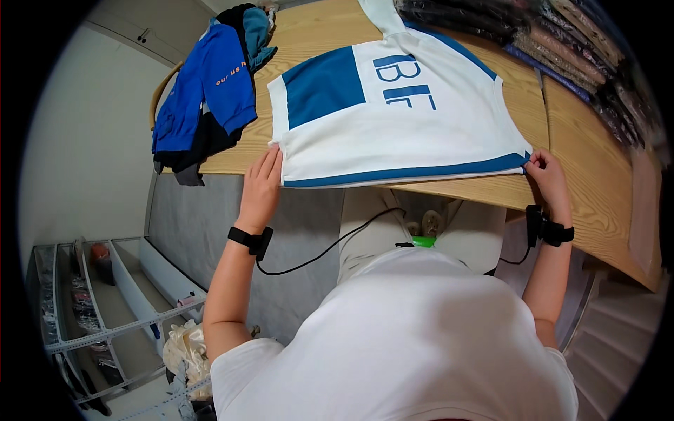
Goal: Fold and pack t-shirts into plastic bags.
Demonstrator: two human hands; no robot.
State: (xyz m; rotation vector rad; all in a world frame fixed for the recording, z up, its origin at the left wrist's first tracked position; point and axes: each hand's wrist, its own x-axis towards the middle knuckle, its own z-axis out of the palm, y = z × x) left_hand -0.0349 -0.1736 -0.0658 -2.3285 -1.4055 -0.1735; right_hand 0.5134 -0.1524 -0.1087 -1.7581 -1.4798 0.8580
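A white sweatshirt (393, 140) with blue panels and large blue print lies spread flat, sideways on, over the wooden table's near edge. At its near left corner rests my left hand (262, 184), fingers stretched out together along the cloth edge; its thumb is hidden. My right hand (550, 179) has thumb and fingers closed on the near right corner, by the end of the blue stripe. The sweatshirt's far part narrows and runs out of view at the top.
Left on the wooden table (309, 24) lie a bright blue garment (203, 84) and dark clothes, partly over the edge. Wrapped folded garments (562, 49) are stacked at the far right. A metal shelf rack (119, 309) and a cream cloth heap (186, 347) stand lower left.
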